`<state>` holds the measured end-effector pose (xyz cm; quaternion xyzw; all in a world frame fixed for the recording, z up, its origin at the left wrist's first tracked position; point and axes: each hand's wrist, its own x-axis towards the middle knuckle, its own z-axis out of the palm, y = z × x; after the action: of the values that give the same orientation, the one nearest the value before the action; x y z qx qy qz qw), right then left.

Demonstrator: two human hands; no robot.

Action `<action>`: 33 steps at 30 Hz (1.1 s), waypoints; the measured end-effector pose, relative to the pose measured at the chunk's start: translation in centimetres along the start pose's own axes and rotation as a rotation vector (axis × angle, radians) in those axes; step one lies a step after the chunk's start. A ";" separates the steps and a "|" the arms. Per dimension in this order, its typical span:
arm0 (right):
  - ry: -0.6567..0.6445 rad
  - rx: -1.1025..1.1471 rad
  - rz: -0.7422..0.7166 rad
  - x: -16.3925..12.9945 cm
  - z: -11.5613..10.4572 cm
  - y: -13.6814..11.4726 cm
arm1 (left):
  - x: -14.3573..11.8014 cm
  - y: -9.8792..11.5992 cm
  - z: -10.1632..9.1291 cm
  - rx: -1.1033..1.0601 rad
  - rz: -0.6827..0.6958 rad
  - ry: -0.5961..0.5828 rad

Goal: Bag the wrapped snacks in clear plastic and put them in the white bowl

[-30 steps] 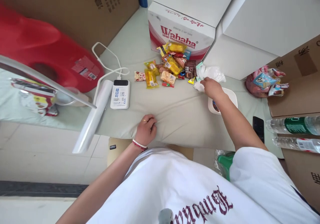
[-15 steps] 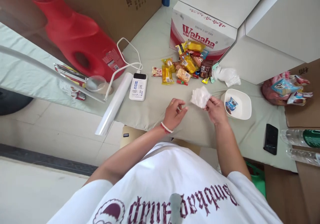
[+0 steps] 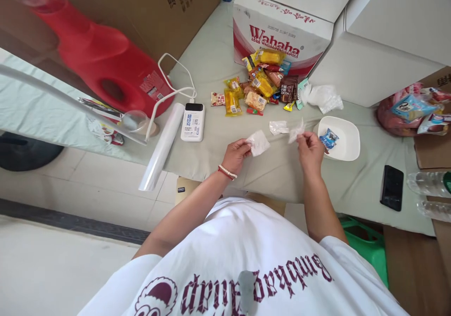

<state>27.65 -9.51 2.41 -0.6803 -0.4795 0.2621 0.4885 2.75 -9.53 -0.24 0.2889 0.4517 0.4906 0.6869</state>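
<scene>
I count two hands at work and three white plastic pieces around them. The left hand [image 3: 235,158] pinches one, a flat, squarish piece [image 3: 259,143], between thumb and fingers, its free end pointing toward the other hand. The right hand [image 3: 310,154] has its fingertips closed on the second, a thin, wispy piece [image 3: 296,131] that stands up in a crumpled peak. The third, a small creased piece [image 3: 278,127], lies between the hands and slightly beyond them; I can't tell whether it touches the wispy one. All three are whitish, wrinkled and partly see-through.

Just beside the right hand is one white bowl [image 3: 348,154] with one blue packet [image 3: 330,138] inside. Farther out to its right lie one black phone [image 3: 392,187] and two clear bottles [image 3: 426,184]. Beyond both hands sits a snack heap [image 3: 262,83], too overlapped to count fully, with at least four yellow packets. Left of the left hand are one power bank [image 3: 193,125] and one shiny roll [image 3: 162,146].
</scene>
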 end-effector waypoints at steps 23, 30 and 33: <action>-0.534 0.231 0.025 -6.1 5.4 -1.6 | -1.9 -0.7 -0.3 0.106 -0.003 -0.018; -0.565 0.257 0.057 -6.5 5.1 -3.3 | -2.6 -0.1 0.0 0.483 0.280 0.012; -0.486 0.255 0.150 -6.4 5.6 -3.5 | -2.8 0.2 -0.1 0.541 0.355 0.032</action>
<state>19.05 -12.81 2.74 -0.5642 -0.4938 0.5111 0.4203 2.30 -12.08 0.80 0.5277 0.5189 0.4693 0.4818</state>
